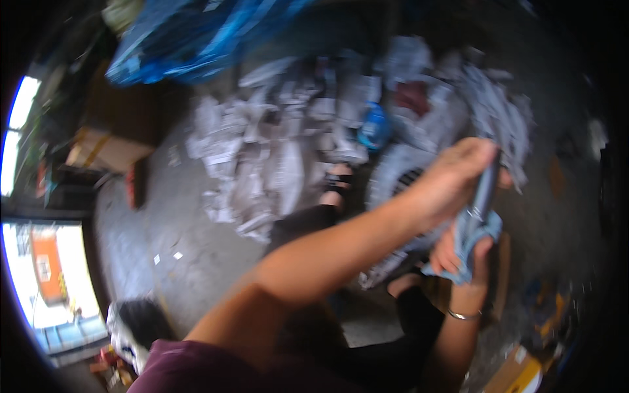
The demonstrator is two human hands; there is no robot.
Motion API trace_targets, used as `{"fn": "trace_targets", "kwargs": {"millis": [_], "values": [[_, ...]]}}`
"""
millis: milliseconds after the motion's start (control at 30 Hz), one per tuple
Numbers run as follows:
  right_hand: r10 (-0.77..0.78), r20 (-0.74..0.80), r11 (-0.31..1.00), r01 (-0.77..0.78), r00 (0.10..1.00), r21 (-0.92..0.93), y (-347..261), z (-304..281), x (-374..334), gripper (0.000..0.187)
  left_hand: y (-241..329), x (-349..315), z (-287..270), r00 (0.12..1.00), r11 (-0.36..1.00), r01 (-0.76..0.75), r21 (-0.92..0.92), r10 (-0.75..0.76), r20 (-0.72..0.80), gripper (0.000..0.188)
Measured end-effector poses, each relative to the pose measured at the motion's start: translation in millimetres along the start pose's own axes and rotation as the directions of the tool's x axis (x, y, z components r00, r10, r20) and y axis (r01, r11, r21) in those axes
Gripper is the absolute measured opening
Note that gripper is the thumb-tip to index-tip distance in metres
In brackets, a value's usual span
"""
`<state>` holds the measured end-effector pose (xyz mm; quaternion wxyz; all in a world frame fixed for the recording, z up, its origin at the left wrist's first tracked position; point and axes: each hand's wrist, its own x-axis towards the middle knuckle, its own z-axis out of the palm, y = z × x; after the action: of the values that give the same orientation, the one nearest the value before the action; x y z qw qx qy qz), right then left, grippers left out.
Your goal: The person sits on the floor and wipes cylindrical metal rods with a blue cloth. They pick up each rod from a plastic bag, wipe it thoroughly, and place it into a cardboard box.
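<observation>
A dark grey rod-like piece (485,190) is held at a slant between my two hands, on the right of the view. My left hand (458,170) is closed around its upper end, the arm reaching across from the lower left. Below it, my right hand (452,252) grips a light blue cloth (483,230) that is wrapped around the rod's lower part. A metal bracelet (464,316) circles the right wrist. Motion blur hides the rod's exact kind.
Many pale, plastic-wrapped pieces (288,157) lie on the grey floor (164,229) ahead. Among them are a blue bottle-like object (375,126) and a round bundle (393,170). Blue plastic sheeting (177,49) hangs at the top. A cardboard box (108,154) stands left.
</observation>
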<state>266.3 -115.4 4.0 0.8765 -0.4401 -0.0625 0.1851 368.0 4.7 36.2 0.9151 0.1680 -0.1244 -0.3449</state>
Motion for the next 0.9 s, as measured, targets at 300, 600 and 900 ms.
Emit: {"fn": "trace_targets", "kwargs": {"millis": [300, 600, 900], "values": [[-0.054, -0.341, 0.985, 0.107, 0.938, 0.138, -14.8, -8.3, -12.1, 0.069, -15.0, -11.7, 15.5, 0.949, 0.883, 0.296, 0.364, -0.314, -0.011, 0.049], [-0.055, -0.332, 0.978, 0.117, 0.942, 0.17, -8.6, -20.6, -11.7, 0.063, -12.4, -10.0, 10.6, 0.949, 0.893, 0.266, 0.363, -0.308, 0.061, 0.044], [-0.107, -0.564, 0.985, 0.165, 0.819, 0.053, -13.0, -14.4, -5.5, 0.057, -15.5, -6.4, -0.2, 0.929, 0.889, 0.341, 0.306, -0.369, 0.038, 0.039]]}}
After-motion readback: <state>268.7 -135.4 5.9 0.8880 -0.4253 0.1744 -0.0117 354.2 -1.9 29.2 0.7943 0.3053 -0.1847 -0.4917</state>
